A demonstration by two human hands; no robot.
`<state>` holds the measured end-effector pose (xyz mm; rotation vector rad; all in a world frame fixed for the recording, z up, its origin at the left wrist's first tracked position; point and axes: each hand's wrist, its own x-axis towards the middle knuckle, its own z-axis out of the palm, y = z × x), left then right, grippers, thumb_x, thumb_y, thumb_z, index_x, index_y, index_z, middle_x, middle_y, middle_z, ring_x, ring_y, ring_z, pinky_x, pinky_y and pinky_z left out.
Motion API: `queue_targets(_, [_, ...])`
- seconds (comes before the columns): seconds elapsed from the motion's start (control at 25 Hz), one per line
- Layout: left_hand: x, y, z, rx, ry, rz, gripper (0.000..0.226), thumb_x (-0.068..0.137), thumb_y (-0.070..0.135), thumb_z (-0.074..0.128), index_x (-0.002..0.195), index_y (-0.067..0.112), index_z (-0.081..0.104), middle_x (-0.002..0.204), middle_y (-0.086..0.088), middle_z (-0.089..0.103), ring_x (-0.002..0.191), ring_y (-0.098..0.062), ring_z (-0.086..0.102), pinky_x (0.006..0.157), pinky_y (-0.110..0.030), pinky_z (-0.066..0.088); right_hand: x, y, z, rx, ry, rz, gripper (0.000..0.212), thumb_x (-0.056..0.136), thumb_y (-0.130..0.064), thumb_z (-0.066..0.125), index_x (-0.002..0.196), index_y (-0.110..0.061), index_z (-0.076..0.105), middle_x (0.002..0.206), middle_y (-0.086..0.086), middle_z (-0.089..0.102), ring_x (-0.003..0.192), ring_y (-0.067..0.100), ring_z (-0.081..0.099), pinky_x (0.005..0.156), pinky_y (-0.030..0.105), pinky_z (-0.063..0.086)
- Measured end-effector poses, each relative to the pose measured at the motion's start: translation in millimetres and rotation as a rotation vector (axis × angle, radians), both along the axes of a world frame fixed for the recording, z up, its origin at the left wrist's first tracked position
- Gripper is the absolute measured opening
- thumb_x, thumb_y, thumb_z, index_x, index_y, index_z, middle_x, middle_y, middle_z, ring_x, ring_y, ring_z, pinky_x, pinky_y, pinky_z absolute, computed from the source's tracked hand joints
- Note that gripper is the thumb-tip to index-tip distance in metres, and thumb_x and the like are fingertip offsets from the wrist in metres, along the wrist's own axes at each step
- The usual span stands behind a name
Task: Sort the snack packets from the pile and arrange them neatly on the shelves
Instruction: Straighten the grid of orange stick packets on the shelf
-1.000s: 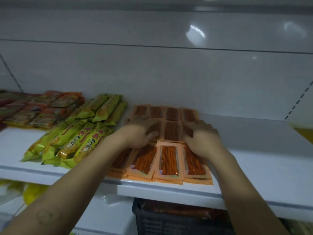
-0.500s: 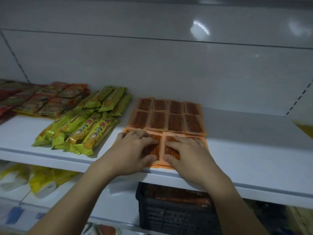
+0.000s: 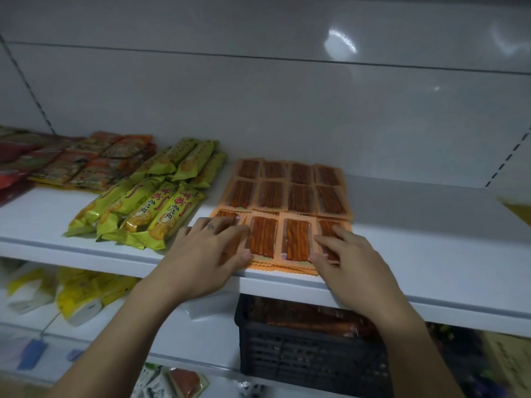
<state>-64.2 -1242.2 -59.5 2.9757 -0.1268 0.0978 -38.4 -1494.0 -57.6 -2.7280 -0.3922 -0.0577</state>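
While flat, unclenched on orange packets, left hand and right hand over white shelf, glossy wall behind.

glossy orange packets, smooth white shelf.

**Person: hands and forearms, as viewed from the head camera**

1. Left hand: bare; a small dark mark is seen on one finger.
2. Right hand: bare.
3. Left forearm and right forearm: shown uncovered to the frame edge.
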Motion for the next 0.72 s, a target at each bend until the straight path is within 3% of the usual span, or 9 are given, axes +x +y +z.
queue_targets(0.16, [-3.6,1.0,-1.7,-0.02,-0.046,-0.048,0.088,0.072,0.085,0.01,0.148,0.045,0.032,0.156,0.009,0.029,0.143,-0.019,0.022,0.113,-0.043,0.024,-5.9,0.4,9.1,0.106,-0.089,0.025,0.058,0.091,-0.06,0.047,0.146,-0.044,0.035,0.162,-0.009,0.014,0.148,0.013,0.009,0.12,0.035,0.01])
queue_targets(0.32, [0.4,2.8,-3.3,0.046,-0.004,-0.139,0.076,0.078,0.081,0.025,0.147,0.05,0.029,0.154,0.009,0.031,0.142,-0.015,0.022,0.111,-0.04,0.027,-8.0,17.8,11.6,-0.095,-0.082,0.186,0.066,0.089,-0.066,0.047,0.148,-0.049,0.023,0.162,-0.011,0.01,0.149,0.011,0.002,0.12,0.037,-0.004])
queue_targets(0.44, [4.7,1.7,-3.3,0.047,-0.001,-0.149,0.062,0.089,0.068,0.046,0.146,0.049,0.031,0.151,0.011,0.037,0.14,-0.013,0.026,0.108,-0.037,0.029,-7.1,25.2,8.7,-0.124,-0.036,0.225,0.053,0.095,-0.054,0.048,0.146,-0.048,0.032,0.16,-0.012,0.018,0.146,0.01,0.011,0.119,0.033,0.001])
queue_targets(0.72, [5.2,1.8,-4.5,0.072,-0.047,-0.152,0.057,0.093,0.062,0.044,0.147,0.049,0.029,0.15,0.013,0.037,0.14,-0.013,0.025,0.106,-0.035,0.029,-4.2,22.6,1.9,-0.103,-0.052,0.246,0.046,0.099,-0.05,0.043,0.144,-0.05,0.034,0.16,-0.015,0.018,0.146,0.009,0.009,0.117,0.028,0.001])
